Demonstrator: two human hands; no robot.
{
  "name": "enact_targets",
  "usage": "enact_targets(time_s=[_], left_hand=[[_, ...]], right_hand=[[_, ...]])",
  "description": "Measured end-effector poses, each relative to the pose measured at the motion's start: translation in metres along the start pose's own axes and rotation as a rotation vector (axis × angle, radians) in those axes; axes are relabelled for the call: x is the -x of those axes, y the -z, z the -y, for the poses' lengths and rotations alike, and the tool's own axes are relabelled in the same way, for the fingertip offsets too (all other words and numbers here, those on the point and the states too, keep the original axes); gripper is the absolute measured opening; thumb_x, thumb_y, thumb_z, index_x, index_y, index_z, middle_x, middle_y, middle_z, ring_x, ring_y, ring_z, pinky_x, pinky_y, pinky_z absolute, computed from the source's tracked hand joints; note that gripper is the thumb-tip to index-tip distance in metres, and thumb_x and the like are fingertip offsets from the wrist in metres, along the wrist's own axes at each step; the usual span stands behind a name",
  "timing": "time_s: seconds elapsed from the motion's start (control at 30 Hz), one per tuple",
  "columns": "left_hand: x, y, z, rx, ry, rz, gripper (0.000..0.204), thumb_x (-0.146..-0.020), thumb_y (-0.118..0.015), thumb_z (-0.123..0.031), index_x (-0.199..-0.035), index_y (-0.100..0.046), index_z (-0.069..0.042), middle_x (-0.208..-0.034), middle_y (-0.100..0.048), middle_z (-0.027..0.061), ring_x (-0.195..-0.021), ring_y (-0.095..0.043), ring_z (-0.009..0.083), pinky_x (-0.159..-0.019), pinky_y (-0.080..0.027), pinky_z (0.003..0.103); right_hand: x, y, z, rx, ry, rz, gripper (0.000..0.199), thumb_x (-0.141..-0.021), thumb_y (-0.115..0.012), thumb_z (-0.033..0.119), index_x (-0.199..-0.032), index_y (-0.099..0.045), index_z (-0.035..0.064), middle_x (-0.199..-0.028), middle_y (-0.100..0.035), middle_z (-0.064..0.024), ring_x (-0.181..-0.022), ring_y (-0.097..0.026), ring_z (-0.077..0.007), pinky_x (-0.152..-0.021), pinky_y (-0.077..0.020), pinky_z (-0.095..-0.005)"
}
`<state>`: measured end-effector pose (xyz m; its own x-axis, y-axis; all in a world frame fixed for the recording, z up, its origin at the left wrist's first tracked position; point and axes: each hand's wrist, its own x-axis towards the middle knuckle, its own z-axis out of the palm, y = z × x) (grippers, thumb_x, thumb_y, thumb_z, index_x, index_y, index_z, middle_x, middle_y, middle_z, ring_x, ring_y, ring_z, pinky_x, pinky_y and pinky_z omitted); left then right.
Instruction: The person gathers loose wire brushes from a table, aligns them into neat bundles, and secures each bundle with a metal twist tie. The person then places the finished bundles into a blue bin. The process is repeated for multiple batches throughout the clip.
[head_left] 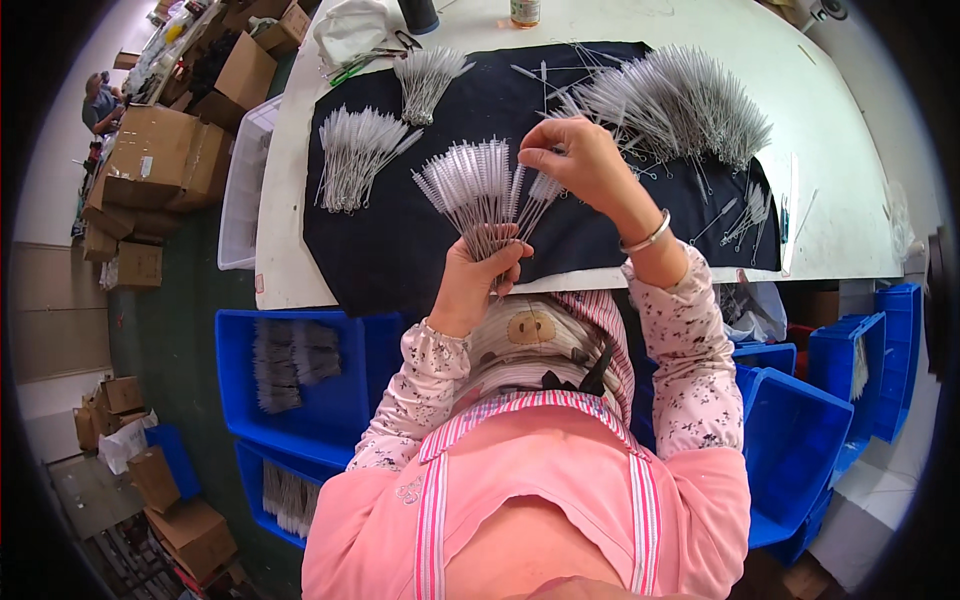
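My left hand [472,272] is closed round the thin wire stems of a fanned bunch of white-bristled straw brushes [464,182], held upright with the bristles pointing away from me. My right hand [578,160] is pinched at the bunch's upper right edge, its fingertips at the tip of a single straw brush [517,188]. A few more brushes lean out to the right, below that hand. On the dark cloth [400,245], two gathered bundles [355,155] of the same brushes lie at the left. A large heap of brushes [690,105] spreads at the far right.
Some loose brushes [750,220] lie at the cloth's right edge. A white cloth bag [350,32], a dark cup and a small bottle [525,12] stand at the back of the white table [830,180]. Blue bins [345,395] flank me, and cardboard boxes [160,155] are stacked at left.
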<state>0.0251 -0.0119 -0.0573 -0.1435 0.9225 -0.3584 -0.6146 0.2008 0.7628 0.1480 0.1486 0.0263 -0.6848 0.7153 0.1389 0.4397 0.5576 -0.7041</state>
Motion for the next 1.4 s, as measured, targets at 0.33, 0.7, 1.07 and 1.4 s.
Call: enact_targets(time_s=[0.33, 0.7, 1.07, 1.4], left_hand=[[0.003, 0.001, 0.004, 0.026, 0.024, -0.021, 0.025, -0.083, -0.067, -0.005, -0.106, -0.058, -0.003, -0.088, -0.067, 0.0124, -0.059, -0.058, 0.0095, -0.042, -0.04, 0.021], [-0.001, -0.001, 0.006, -0.103, -0.098, -0.09, 0.026, -0.082, -0.067, -0.004, -0.106, -0.057, 0.001, -0.086, -0.068, 0.0108, -0.056, -0.054, 0.0054, -0.043, -0.038, 0.017], [-0.011, -0.019, 0.013, -0.266, -0.054, -0.031, 0.025, -0.083, -0.066, -0.005, -0.105, -0.057, 0.004, -0.083, -0.067, 0.0117, -0.053, -0.052, 0.0076, -0.042, -0.037, 0.019], [-0.022, -0.026, 0.019, -0.049, 0.138, 0.02, 0.029, -0.08, -0.068, -0.004, -0.105, -0.056, 0.003, -0.088, -0.066, 0.0146, -0.055, -0.054, 0.01, -0.041, -0.036, 0.021]], right_hand=[[-0.026, 0.038, -0.035, -1.37, 0.076, -0.456, 0.017, -0.092, -0.051, 0.014, -0.089, -0.059, -0.0014, -0.08, -0.065, -0.0099, -0.073, -0.064, -0.0171, -0.075, -0.0563, -0.0377], [-0.001, -0.008, 0.003, -0.26, 0.077, -0.037, 0.019, -0.083, -0.067, 0.009, -0.099, -0.064, -0.0021, -0.072, -0.06, -0.0007, -0.064, -0.049, -0.0038, -0.057, -0.0432, -0.021], [0.02, 0.03, -0.037, -0.758, -0.139, -0.725, 0.009, -0.086, -0.058, 0.006, -0.085, -0.063, -0.0013, -0.061, -0.053, 0.0008, -0.044, -0.043, -0.0054, -0.039, -0.0341, -0.0215], [0.137, 0.156, -0.306, -0.033, -0.789, -1.065, 0.032, -0.075, -0.061, 0.028, -0.076, -0.065, -0.0037, -0.067, -0.062, -0.0107, -0.05, -0.053, -0.0201, -0.046, -0.0431, -0.0359]])
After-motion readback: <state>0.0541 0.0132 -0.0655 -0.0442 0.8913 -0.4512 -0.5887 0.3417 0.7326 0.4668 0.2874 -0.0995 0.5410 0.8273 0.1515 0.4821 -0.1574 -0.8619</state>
